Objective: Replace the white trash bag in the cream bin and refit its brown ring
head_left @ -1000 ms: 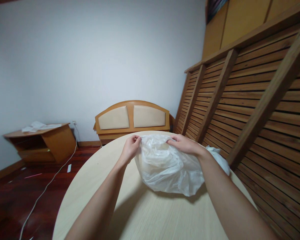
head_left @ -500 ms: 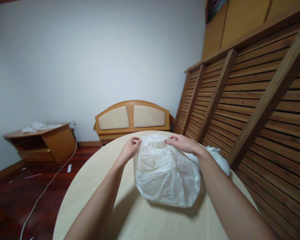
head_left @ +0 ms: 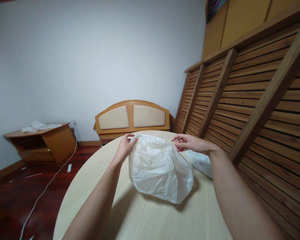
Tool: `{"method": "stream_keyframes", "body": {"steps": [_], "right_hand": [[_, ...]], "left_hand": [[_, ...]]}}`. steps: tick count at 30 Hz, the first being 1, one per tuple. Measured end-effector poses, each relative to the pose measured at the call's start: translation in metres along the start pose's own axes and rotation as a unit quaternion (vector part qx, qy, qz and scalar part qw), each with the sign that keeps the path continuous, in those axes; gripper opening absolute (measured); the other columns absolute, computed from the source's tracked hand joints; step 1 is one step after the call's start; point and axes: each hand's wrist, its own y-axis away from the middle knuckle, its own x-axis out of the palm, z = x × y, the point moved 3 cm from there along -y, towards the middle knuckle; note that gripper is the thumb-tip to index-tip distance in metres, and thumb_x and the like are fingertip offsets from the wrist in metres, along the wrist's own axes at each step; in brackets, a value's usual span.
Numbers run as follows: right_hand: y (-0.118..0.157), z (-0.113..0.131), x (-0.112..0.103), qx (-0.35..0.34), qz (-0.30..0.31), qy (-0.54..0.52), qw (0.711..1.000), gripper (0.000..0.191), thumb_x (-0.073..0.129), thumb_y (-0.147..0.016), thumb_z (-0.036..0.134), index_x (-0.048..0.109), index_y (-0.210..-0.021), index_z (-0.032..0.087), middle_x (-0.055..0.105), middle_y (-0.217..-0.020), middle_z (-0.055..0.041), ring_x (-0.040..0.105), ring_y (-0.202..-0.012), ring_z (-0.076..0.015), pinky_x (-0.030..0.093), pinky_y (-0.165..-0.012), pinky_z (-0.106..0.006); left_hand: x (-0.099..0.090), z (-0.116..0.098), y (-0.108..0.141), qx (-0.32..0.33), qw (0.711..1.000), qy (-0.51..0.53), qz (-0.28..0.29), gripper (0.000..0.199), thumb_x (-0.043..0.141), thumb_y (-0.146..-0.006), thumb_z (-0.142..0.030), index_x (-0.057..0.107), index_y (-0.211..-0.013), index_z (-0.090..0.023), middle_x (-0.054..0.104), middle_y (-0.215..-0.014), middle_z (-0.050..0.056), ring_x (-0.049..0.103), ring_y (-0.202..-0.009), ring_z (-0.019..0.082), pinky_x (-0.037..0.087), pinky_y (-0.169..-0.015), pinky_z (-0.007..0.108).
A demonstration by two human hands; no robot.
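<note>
A crumpled white plastic bag (head_left: pixel 161 170) rests on the round pale wooden table (head_left: pixel 90 186). My left hand (head_left: pixel 126 146) pinches the far left edge of this bag between thumb and fingers. Just off the bag's far right side is my right hand (head_left: pixel 190 143), its fingers loosely curled and apart with nothing between them. Partly hidden behind my right wrist lies a second white bag (head_left: pixel 200 161). What the near bag may contain cannot be seen.
Beyond the table stands a headboard (head_left: pixel 132 116) with cream panels. A slatted wooden frame (head_left: pixel 255 96) leans along the right. At left are a low cabinet (head_left: pixel 60 143) with white sheets on top and a cable (head_left: pixel 50 183) on the dark red floor.
My right hand has let go of the bag's edge and moved right. My left hand and the bag have shifted slightly left, and the second bag is now more hidden by my right arm.
</note>
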Motion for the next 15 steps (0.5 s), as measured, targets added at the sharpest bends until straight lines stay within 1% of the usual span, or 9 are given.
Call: {"method": "stream_keyframes", "body": {"steps": [2,3,5,7,9,12,13,14,15], "right_hand": [[-0.001,-0.001,0.004,0.031,0.021,0.025,0.999,0.052,0.075,-0.078,0.054,0.06,-0.112,0.018,0.069,-0.098,-0.0068,0.065,-0.087,-0.0192,0.048,-0.079,-0.032],[0.0,-0.001,0.006,0.036,0.035,0.035,0.998,0.052,0.076,-0.077,0.052,0.061,-0.113,0.018,0.069,-0.097,-0.0066,0.065,-0.087,-0.0192,0.047,-0.078,-0.032],[0.0,-0.001,0.008,0.022,0.053,0.035,0.998,0.054,0.078,-0.075,0.048,0.06,-0.116,0.017,0.07,-0.089,-0.0035,0.063,-0.083,-0.0177,0.046,-0.076,-0.03],[-0.001,0.0,0.007,-0.005,0.043,0.025,0.999,0.055,0.079,-0.074,0.045,0.06,-0.117,0.017,0.066,-0.078,0.0005,0.06,-0.075,-0.0152,0.045,-0.069,-0.028],[-0.004,-0.001,0.003,-0.018,-0.002,0.007,1.0,0.053,0.079,-0.074,0.045,0.06,-0.115,0.017,0.062,-0.072,0.0032,0.055,-0.065,-0.0123,0.042,-0.061,-0.026],[-0.013,-0.005,-0.006,-0.027,-0.12,-0.046,0.991,0.048,0.077,-0.076,0.045,0.061,-0.112,0.018,0.059,-0.072,0.0036,0.05,-0.056,-0.0091,0.038,-0.052,-0.022],[-0.017,-0.007,-0.008,-0.029,-0.166,-0.067,0.983,0.046,0.077,-0.076,0.044,0.061,-0.111,0.019,0.059,-0.073,0.0031,0.05,-0.055,-0.0087,0.038,-0.05,-0.021],[-0.021,-0.01,-0.01,-0.03,-0.207,-0.085,0.974,0.043,0.077,-0.077,0.042,0.06,-0.11,0.019,0.06,-0.073,0.0025,0.051,-0.055,-0.0087,0.038,-0.049,-0.02],[-0.026,-0.013,-0.011,-0.032,-0.239,-0.1,0.965,0.04,0.076,-0.079,0.04,0.06,-0.109,0.02,0.061,-0.074,0.0018,0.052,-0.055,-0.009,0.039,-0.049,-0.02]], "left_hand": [[0.0,0.003,-0.001,-0.002,1.0,-0.006,-0.011,0.046,0.066,-0.083,-0.044,0.061,-0.116,-0.013,0.067,-0.086,0.006,0.06,-0.065,0.014,0.043,-0.057,0.022],[0.0,0.005,-0.002,-0.002,1.0,-0.01,-0.012,0.045,0.066,-0.084,-0.044,0.061,-0.116,-0.013,0.067,-0.086,0.007,0.06,-0.065,0.014,0.043,-0.057,0.022],[0.001,0.009,-0.002,-0.002,1.0,-0.023,-0.004,0.043,0.067,-0.083,-0.042,0.063,-0.114,-0.012,0.068,-0.085,0.007,0.061,-0.066,0.015,0.044,-0.058,0.023],[0.002,0.01,-0.002,-0.001,0.999,-0.039,0.009,0.04,0.072,-0.08,-0.036,0.064,-0.11,-0.011,0.069,-0.085,0.008,0.063,-0.067,0.016,0.046,-0.06,0.024],[0.002,0.007,-0.001,0.004,0.998,-0.055,0.01,0.039,0.075,-0.076,-0.031,0.065,-0.108,-0.012,0.071,-0.095,0.011,0.065,-0.072,0.018,0.049,-0.064,0.026],[-0.004,-0.012,0.006,0.054,0.994,-0.083,-0.039,0.034,0.072,-0.078,-0.026,0.064,-0.109,-0.016,0.067,-0.118,0.013,0.065,-0.088,0.019,0.05,-0.076,0.029],[-0.007,-0.023,0.011,0.101,0.987,-0.101,-0.07,0.028,0.068,-0.081,-0.026,0.064,-0.107,-0.017,0.067,-0.118,0.012,0.065,-0.088,0.018,0.05,-0.076,0.029],[-0.008,-0.034,0.017,0.144,0.981,-0.101,-0.077,0.023,0.064,-0.085,-0.028,0.064,-0.105,-0.017,0.069,-0.113,0.01,0.064,-0.084,0.017,0.05,-0.073,0.028],[-0.008,-0.045,0.023,0.175,0.98,-0.085,-0.052,0.02,0.061,-0.088,-0.03,0.065,-0.103,-0.017,0.07,-0.106,0.009,0.064,-0.078,0.016,0.05,-0.069,0.027]]}}
